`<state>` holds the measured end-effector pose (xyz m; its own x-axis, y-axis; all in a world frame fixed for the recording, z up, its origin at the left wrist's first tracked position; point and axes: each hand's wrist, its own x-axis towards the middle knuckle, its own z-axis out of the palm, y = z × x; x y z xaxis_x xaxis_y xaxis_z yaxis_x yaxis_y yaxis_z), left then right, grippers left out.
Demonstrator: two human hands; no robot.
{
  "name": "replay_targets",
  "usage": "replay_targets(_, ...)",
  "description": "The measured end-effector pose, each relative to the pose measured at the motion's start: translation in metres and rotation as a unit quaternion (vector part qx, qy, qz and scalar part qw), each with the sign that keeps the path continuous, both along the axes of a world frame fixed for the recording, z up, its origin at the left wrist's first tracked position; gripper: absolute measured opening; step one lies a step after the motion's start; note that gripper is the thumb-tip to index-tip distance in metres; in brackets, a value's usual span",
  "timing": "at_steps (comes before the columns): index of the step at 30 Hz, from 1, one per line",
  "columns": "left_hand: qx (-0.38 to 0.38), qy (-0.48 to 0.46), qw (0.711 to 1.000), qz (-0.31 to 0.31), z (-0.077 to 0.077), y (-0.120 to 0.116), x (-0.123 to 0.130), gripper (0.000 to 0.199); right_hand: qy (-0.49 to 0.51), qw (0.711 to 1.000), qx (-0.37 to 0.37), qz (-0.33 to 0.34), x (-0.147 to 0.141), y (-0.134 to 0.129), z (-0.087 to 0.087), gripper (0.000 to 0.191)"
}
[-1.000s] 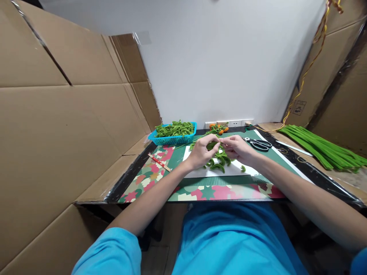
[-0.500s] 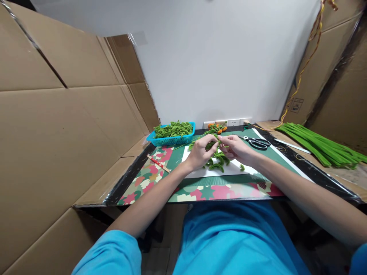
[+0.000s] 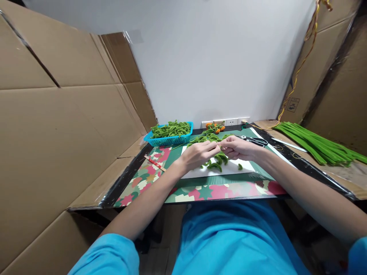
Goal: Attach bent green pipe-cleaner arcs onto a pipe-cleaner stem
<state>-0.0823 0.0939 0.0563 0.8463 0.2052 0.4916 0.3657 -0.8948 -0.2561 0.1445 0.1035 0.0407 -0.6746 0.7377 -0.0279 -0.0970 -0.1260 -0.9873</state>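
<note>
Above the white sheet (image 3: 229,172), my left hand (image 3: 198,154) and my right hand (image 3: 238,148) meet with fingertips pinched together. Whatever lies between them is too small and covered to make out. Under and in front of my fingers are several short, curved green pipe cleaner pieces (image 3: 215,167), partly hidden by the hands. One small piece (image 3: 240,167) lies apart at the right on the sheet. More green pieces (image 3: 210,138) are heaped just behind my hands.
A blue basket (image 3: 169,141) of curled green pieces stands back left. Orange-tipped green stems (image 3: 215,128) lie by the wall sockets. Black-handled scissors (image 3: 258,142) sit right of my hands, long green pipe cleaners (image 3: 321,143) farther right. A red-patterned stick (image 3: 155,163) lies left. Cardboard walls (image 3: 71,133) flank the table.
My left hand has turned and flattened, its fingers now closed toward the right fingertips, where before they were curled with a gap showing green. The view has shifted slightly.
</note>
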Motion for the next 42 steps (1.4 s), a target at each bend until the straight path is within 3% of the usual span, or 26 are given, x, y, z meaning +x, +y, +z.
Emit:
replay_targets(2,-0.110,-0.100,0.989,0.013,-0.004,-0.002,0.003,0.021,0.001,0.996,0.080,-0.047,-0.001,-0.003,0.001,0.060)
replay_targets(4,-0.276,-0.214,0.936,0.029,-0.008,-0.003,0.008,0.022,-0.012,0.973,0.194,-0.121,-0.003,-0.007,0.001,0.057)
replay_targets(7,-0.527,-0.313,0.789,0.026,-0.012,-0.001,0.014,0.035,-0.061,0.905,0.359,-0.221,-0.008,-0.011,0.001,0.053)
replay_targets(9,-0.629,-0.334,0.702,0.013,-0.012,0.000,0.017,0.041,-0.078,0.864,0.425,-0.258,-0.010,-0.013,0.000,0.052)
replay_targets(11,-0.683,-0.344,0.644,-0.003,-0.011,0.001,0.018,0.046,-0.081,0.845,0.452,-0.274,-0.012,-0.014,-0.001,0.051)
replay_targets(13,-0.715,-0.350,0.605,-0.017,-0.009,0.000,0.018,0.048,-0.081,0.842,0.454,-0.279,-0.013,-0.013,-0.003,0.049)
replay_targets(18,-0.772,-0.327,0.544,-0.040,-0.005,-0.001,0.016,0.045,-0.085,0.839,0.451,-0.294,-0.012,-0.012,-0.005,0.044)
replay_targets(21,-0.774,-0.322,0.544,-0.043,-0.006,-0.002,0.017,0.042,-0.083,0.840,0.449,-0.293,-0.012,-0.013,-0.003,0.043)
replay_targets(24,-0.717,-0.349,0.602,-0.034,-0.008,-0.003,0.021,0.042,-0.053,0.884,0.385,-0.258,-0.014,-0.015,-0.002,0.047)
replay_targets(26,-0.643,-0.359,0.677,-0.016,-0.009,-0.003,0.022,0.041,-0.016,0.925,0.302,-0.230,-0.017,-0.015,-0.001,0.051)
replay_targets(30,-0.377,-0.274,0.884,0.029,-0.008,-0.003,0.017,0.026,0.031,0.968,0.155,-0.193,-0.020,-0.012,-0.003,0.062)
replay_targets(31,-0.312,-0.229,0.922,0.033,-0.008,-0.002,0.015,0.023,0.028,0.975,0.126,-0.179,-0.020,-0.011,-0.004,0.065)
replay_targets(33,-0.227,-0.158,0.960,0.040,-0.008,-0.002,0.011,0.023,0.018,0.984,0.088,-0.156,-0.020,-0.010,-0.004,0.069)
replay_targets(36,-0.216,-0.180,0.958,0.058,-0.008,-0.002,0.012,0.022,0.007,0.975,0.130,-0.181,-0.018,-0.010,-0.002,0.065)
replay_targets(38,-0.299,-0.254,0.917,0.065,-0.009,-0.003,0.016,0.021,-0.019,0.948,0.225,-0.226,-0.017,-0.010,0.000,0.060)
replay_targets(40,-0.454,-0.312,0.832,0.060,-0.009,-0.003,0.019,0.029,-0.061,0.903,0.333,-0.264,-0.016,-0.011,0.001,0.056)
replay_targets(42,-0.609,-0.335,0.717,0.041,-0.009,-0.002,0.021,0.037,-0.097,0.857,0.418,-0.286,-0.015,-0.012,0.001,0.050)
